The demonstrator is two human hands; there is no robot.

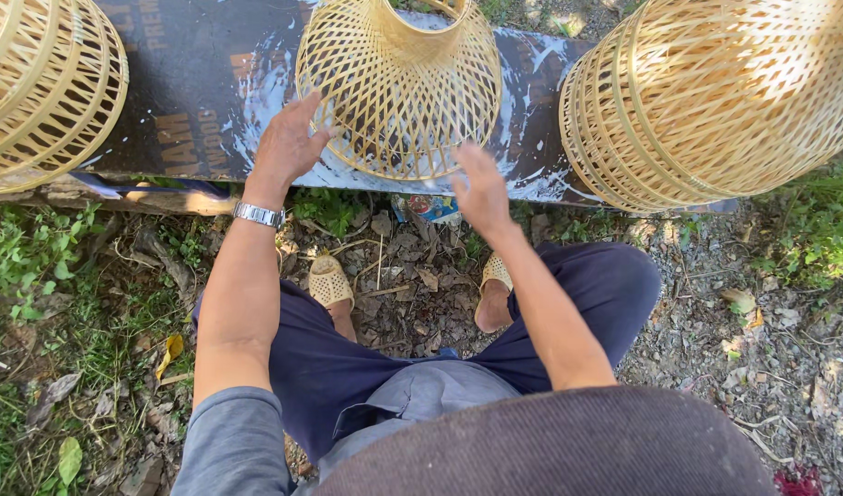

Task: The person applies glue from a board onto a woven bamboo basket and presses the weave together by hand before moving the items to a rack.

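Hands are opening around the basket [398, 87] at the worktop [210, 83] front edge: left hand [288, 138] touching its rim, right hand [481, 188] just short.

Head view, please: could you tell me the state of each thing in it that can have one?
Middle basket: upright on the dark board, narrow neck up.
Left basket: lying on its side.
Right basket: lying on its side.
Left hand: open, fingers at the middle basket's rim.
Right hand: open, beside the rim; contact unclear.
Wristwatch: worn on the left wrist.
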